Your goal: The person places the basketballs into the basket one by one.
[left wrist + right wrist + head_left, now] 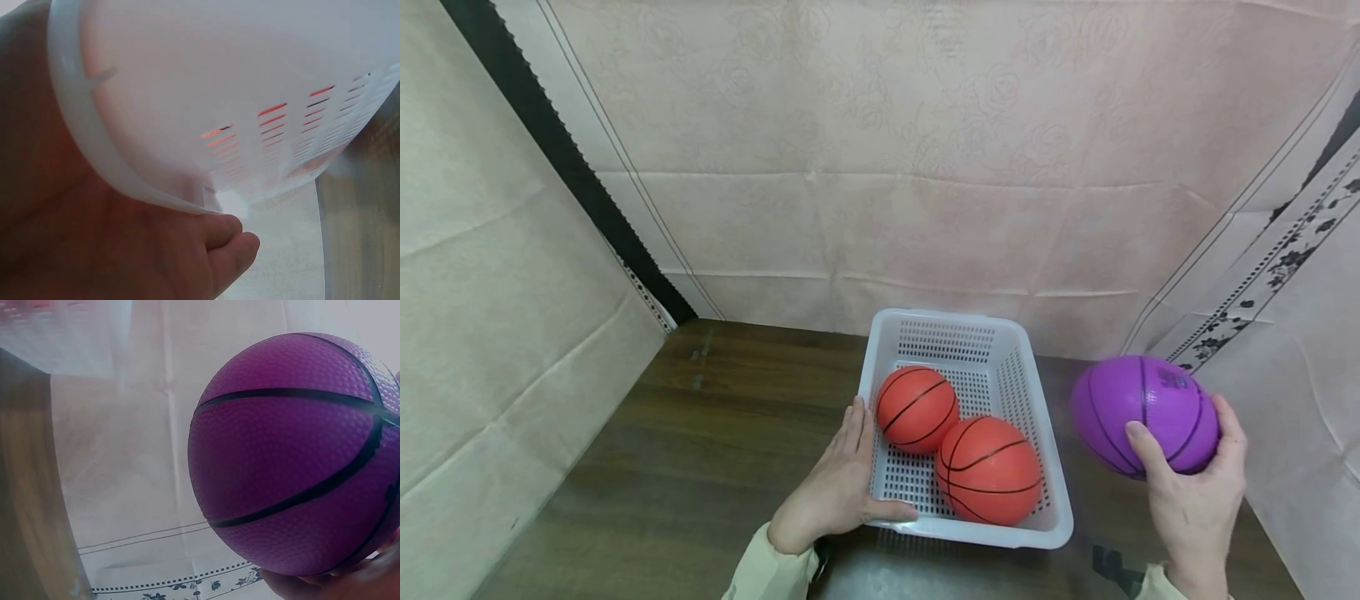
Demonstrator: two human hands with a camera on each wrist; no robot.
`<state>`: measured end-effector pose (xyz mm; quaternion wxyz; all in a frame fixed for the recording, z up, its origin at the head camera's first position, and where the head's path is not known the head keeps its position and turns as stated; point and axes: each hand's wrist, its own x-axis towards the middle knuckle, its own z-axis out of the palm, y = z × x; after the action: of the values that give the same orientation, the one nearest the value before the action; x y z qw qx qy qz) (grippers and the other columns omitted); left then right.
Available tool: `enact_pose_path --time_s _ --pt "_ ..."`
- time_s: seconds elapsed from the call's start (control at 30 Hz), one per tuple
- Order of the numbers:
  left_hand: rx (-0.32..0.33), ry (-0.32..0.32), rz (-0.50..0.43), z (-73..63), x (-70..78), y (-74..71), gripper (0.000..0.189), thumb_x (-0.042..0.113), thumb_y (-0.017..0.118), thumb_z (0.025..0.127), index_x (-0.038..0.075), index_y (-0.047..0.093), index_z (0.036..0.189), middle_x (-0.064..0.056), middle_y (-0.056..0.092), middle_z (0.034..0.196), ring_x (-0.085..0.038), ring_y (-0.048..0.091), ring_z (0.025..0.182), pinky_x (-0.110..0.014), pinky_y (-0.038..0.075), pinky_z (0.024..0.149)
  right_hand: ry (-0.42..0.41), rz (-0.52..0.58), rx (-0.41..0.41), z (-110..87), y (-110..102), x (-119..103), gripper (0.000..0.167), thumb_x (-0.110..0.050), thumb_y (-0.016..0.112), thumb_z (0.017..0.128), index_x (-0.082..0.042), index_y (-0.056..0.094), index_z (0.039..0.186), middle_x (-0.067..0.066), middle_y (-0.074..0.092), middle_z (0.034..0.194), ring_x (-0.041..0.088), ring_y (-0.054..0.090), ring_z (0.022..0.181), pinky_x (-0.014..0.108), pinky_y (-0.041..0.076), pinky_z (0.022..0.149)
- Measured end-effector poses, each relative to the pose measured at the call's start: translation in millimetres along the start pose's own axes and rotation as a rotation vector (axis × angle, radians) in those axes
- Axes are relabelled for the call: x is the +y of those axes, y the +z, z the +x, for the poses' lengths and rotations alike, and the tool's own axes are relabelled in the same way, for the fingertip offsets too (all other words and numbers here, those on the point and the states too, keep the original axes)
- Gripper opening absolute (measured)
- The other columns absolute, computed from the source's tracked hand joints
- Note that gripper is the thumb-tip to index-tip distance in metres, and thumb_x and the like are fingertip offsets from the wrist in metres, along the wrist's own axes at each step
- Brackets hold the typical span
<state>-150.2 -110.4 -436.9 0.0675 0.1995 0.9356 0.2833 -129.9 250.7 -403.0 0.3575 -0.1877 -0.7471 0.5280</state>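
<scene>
In the head view a white plastic basket [1051,467] with slotted walls stands on the table, holding two orange toy basketballs, a smaller one [917,408] behind a larger one [989,471]. My left hand [838,483] rests against the basket's near left corner, its fingers straight along the left side and its thumb over the front rim. The left wrist view shows that hand [144,244] right at the basket's rim [94,137]. To the right of the basket, my right hand [1202,492] grips a purple toy basketball [1142,412], which fills much of the right wrist view [287,456].
The dark wooden table [700,467] reaches back to a cloth-covered wall [925,233]. Similar cloth hangs at the left [512,333] and at the right [1300,383], close to my right hand. A piece of dark tape [1112,567] lies near the front right.
</scene>
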Motion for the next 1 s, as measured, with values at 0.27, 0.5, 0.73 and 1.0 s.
enact_pose_path --time_s 0.27,0.5,0.73,1.0 --pt "-0.001 -0.006 0.002 -0.2 0.3 0.4 0.137 0.071 0.074 0.065 -0.004 0.0 0.153 -0.02 -0.007 0.161 -0.036 0.0 0.147 -0.056 0.02 0.113 -0.013 -0.004 -0.034 -2.3 5 -1 0.085 -0.014 0.083 0.075 -0.034 0.041 0.146 -0.002 0.044 0.143 0.015 0.045 0.117 0.025 0.038 0.097" --pt "-0.005 -0.006 0.0 0.5 0.2 0.4 0.137 0.071 0.074 0.066 -0.003 -0.001 0.153 -0.02 -0.008 0.161 -0.036 -0.001 0.147 -0.056 0.02 0.112 -0.032 -0.006 -0.057 -4.3 9 -3 0.085 -0.013 0.083 0.075 -0.033 0.04 0.146 -0.002 0.045 0.143 0.014 0.046 0.116 0.023 0.04 0.094" --pt "0.003 0.0 -0.006 0.8 -0.9 0.3 0.137 0.071 0.074 0.066 -0.003 0.0 0.153 -0.019 -0.008 0.161 -0.036 -0.001 0.147 -0.056 0.02 0.112 -0.044 -0.011 -0.072 -4.8 12 -4 0.086 -0.013 0.083 0.075 -0.034 0.039 0.146 -0.003 0.044 0.142 0.015 0.046 0.115 0.024 0.04 0.093" --pt "-0.001 0.0 0.001 1.1 -1.1 0.9 0.136 0.071 0.074 0.066 -0.003 0.001 0.153 -0.019 -0.009 0.161 -0.036 -0.001 0.147 -0.057 0.02 0.112 -0.058 0.004 -0.101 -6.5 17 -3 0.089 -0.011 0.083 0.074 -0.034 0.038 0.147 -0.003 0.044 0.144 0.015 0.047 0.116 0.025 0.042 0.092"
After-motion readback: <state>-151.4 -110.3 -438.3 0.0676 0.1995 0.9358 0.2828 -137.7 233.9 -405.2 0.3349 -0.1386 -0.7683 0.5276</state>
